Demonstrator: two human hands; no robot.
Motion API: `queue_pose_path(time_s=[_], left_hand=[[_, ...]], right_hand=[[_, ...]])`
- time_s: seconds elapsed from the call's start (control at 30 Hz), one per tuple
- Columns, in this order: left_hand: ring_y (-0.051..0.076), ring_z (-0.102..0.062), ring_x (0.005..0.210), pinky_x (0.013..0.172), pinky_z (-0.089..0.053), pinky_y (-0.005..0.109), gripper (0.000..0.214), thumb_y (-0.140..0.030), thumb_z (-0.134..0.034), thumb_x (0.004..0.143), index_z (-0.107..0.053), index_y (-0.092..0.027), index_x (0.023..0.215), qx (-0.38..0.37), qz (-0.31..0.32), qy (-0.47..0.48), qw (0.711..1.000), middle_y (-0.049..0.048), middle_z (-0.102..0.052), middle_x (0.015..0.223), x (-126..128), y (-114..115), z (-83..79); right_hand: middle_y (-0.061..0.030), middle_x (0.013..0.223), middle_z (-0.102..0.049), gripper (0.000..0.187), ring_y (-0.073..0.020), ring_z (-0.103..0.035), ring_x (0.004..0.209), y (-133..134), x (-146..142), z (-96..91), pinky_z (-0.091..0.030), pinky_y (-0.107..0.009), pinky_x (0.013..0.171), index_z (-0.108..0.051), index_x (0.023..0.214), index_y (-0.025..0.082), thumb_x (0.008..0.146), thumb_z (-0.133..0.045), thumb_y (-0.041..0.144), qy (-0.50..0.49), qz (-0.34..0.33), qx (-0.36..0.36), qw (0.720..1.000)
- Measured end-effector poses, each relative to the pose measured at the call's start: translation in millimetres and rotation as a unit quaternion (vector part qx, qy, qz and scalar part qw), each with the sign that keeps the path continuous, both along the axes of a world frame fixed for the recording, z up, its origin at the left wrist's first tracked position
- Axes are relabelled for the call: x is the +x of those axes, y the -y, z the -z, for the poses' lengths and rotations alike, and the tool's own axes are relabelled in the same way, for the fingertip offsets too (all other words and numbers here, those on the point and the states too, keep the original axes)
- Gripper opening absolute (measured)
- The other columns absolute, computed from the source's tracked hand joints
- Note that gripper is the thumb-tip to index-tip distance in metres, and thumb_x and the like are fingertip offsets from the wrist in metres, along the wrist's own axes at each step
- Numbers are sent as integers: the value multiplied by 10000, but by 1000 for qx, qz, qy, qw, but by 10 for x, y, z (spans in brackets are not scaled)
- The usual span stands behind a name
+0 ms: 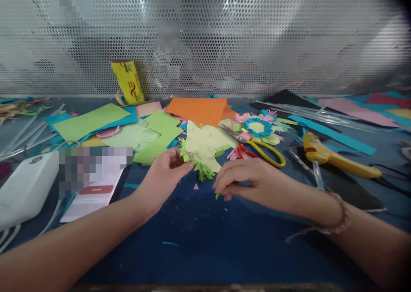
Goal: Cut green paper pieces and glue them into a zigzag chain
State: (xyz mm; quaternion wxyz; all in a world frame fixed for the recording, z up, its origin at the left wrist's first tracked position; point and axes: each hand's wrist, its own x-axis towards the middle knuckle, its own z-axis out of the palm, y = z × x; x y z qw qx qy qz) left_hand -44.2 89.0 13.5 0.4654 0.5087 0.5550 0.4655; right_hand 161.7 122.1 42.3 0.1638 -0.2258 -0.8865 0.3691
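My left hand is closed in a pinch on the left end of a fringed green paper strip, which curves over the table. Just to the right, my right hand has its fingers bent together, with a small bit of green paper showing under the fingertips. Whether that bit is a separate piece, I cannot tell. Behind both hands lies a pale yellow paper sheet with cut edges. Scissors with red and yellow handles rest beyond my right hand, beside a blue, pink and green paper flower.
A yellow glue gun lies on a dark tablet-like slab at right. At left are a phone and a white power bank with cables. Coloured paper, an orange sheet and a yellow box line the back, before a perforated metal screen.
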Motion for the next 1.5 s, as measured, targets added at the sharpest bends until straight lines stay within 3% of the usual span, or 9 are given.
queue_pose_path(time_s=[0.3,0.43,0.57,0.83,1.13,1.5], left_hand=[[176,-608,775,734,-477,331,232,-330,-646,732,-577,-168,883,-27,38,59,997,35,-627,830,33,40,25],[177,-620,750,715,-500,341,215,-303,-644,742,-582,-173,902,-45,52,71,995,34,-640,832,60,55,28],[171,-619,737,692,-507,325,231,-281,-660,728,-582,-174,917,-38,53,69,995,32,-642,829,71,56,23],[183,-615,768,675,-522,321,242,-283,-661,723,-601,-165,925,-28,56,62,996,51,-648,867,89,57,10],[179,-620,765,705,-510,330,230,-289,-664,729,-584,-164,904,-34,54,64,996,42,-652,847,94,63,51],[139,-602,656,668,-484,294,193,-287,-664,719,-621,-185,877,-25,47,46,998,14,-651,804,130,77,17]], right_hand=[[-39,793,-656,84,-130,-619,709,23,-10,13,-502,-237,638,-625,712,175,727,-630,258,-75,189,-135,970],[-17,775,-637,198,-127,-620,702,12,-50,90,-490,-228,594,-568,851,189,669,-647,195,-98,225,-209,947],[3,709,-618,222,-118,-612,665,-6,-63,124,-464,-217,558,-522,817,192,641,-657,179,-97,235,-241,937],[-7,733,-623,159,-114,-596,690,-46,-30,178,-469,-244,640,-552,713,177,636,-686,214,-112,225,-253,934],[8,773,-582,217,-82,-553,646,4,-92,139,-434,-212,574,-545,816,174,630,-658,172,-175,257,-292,904],[-20,763,-633,179,-118,-594,699,-23,-60,208,-485,-253,645,-613,846,175,704,-647,279,-126,245,-234,933]])
